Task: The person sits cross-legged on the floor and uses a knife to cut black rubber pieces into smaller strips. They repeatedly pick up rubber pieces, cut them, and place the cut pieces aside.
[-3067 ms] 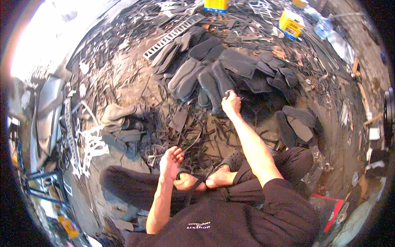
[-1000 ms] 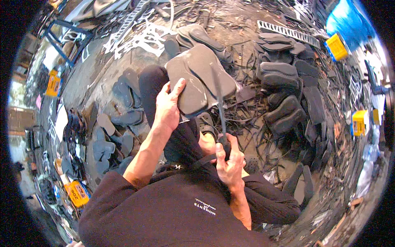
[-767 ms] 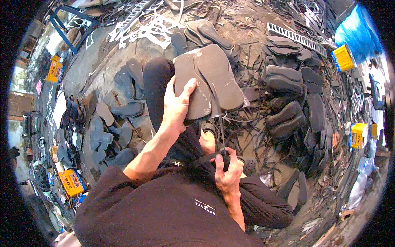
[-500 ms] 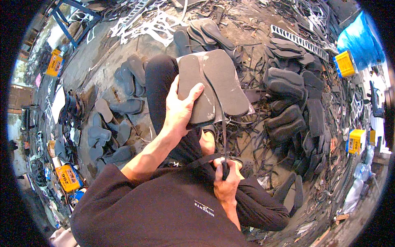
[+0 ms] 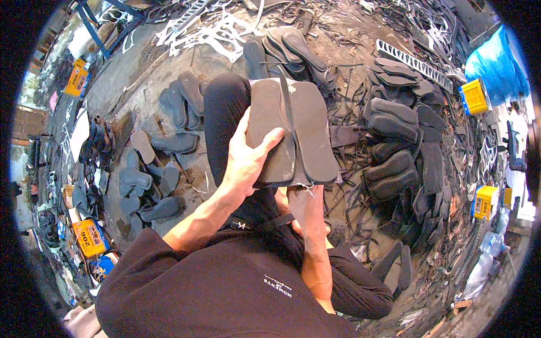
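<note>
My left hand (image 5: 248, 155) grips a pair of grey foam shoe soles (image 5: 313, 127) side by side on one sheet, its thumb pressed on the left sole. Pale scuffs mark the soles' inner edges. A thin, dark, pointed strip (image 5: 288, 104) sticks up along the gap between them; whether it is a blade or a cut strip of foam, I cannot tell. My right hand (image 5: 306, 194) reaches under the soles' near edge, its fingers hidden beneath. White threads hang at that edge. The soles rest over my raised, black-clad knee (image 5: 225, 96).
Stacks of dark soles (image 5: 394, 118) lie to the right, with more loose soles (image 5: 163, 174) on the left. White cut-out scraps (image 5: 225, 39) and dark offcuts litter the ground. Yellow boxes (image 5: 90, 238) stand at both sides. A blue plastic sheet (image 5: 496, 65) hangs at the far right.
My right hand has moved from near my lap, where it held a black handle with a thin strip or blade, up under the soles. The dark strip now shows between the soles.
</note>
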